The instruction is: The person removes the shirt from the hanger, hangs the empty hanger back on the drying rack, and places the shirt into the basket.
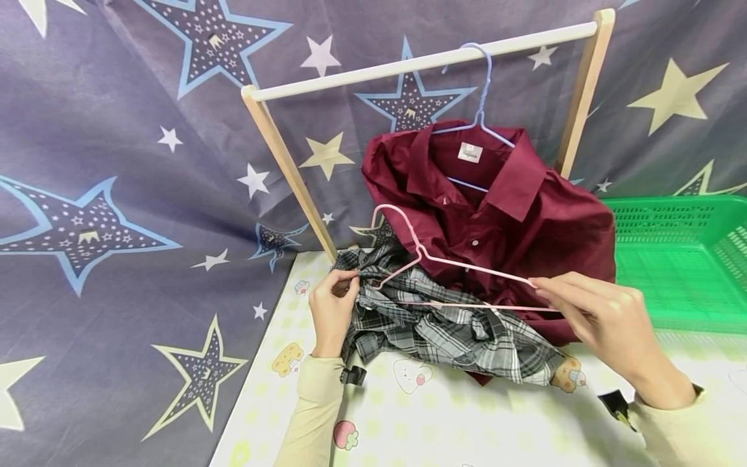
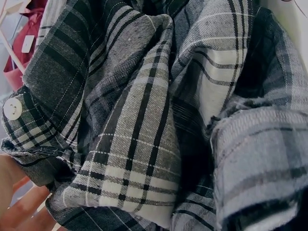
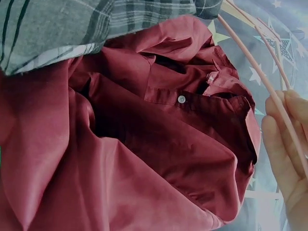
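Across my head feed I see a dark purple-grey cloth backdrop (image 1: 204, 194), slightly creased, printed with yellow, white and blue-edged stars (image 1: 677, 97). Before it stands a rack with wooden posts (image 1: 583, 97) and white rail (image 1: 362, 74); bright light washes the pale checked tabletop (image 1: 420, 428).

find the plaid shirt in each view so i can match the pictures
Head: plaid shirt, just below centre.
Left wrist: plaid shirt, filling most of the picture.
Right wrist: plaid shirt, across the top left.
Shared landmark: maroon shirt, in all three.
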Demonstrator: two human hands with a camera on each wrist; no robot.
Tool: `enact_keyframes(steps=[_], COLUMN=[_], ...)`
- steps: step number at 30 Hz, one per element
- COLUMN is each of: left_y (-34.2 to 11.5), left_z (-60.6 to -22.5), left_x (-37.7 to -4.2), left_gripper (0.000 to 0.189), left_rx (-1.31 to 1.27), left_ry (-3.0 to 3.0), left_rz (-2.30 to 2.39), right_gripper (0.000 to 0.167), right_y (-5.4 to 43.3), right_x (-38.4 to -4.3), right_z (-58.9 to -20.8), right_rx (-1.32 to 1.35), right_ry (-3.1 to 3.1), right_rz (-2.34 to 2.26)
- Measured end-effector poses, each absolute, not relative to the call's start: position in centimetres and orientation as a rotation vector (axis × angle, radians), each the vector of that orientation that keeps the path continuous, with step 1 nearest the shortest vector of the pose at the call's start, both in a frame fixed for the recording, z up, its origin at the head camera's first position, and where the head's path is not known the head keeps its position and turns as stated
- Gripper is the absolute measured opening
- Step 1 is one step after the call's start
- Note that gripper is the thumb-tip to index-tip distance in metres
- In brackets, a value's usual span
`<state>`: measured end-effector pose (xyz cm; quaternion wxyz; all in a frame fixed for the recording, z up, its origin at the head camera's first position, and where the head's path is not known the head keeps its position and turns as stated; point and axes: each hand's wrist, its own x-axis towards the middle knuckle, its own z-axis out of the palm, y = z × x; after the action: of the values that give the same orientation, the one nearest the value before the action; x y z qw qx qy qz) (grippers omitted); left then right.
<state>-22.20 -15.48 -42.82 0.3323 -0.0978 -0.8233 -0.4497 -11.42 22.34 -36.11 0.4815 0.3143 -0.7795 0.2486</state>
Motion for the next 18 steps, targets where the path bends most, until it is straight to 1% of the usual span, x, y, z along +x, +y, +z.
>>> enact_keyframes(steps=[7, 18], left_y=[-15.5, -15.5], left_z=[-43.0, -43.0], left_x=[-22.2, -22.0], left_gripper=[0.008, 0.009], left_rx=[-0.236, -0.202], left_ry=[-2.154, -2.168], left_rz=[-1.207, -1.124], right_gripper=[0.043, 0.046], right_y=[23.0, 23.4], right_x=[-10.8, -10.1], right_z=[-35.8, -34.9], right_rx=[0.745, 0.722], right_ry=[-1.909, -1.93], right_rz=[0.602, 0.596])
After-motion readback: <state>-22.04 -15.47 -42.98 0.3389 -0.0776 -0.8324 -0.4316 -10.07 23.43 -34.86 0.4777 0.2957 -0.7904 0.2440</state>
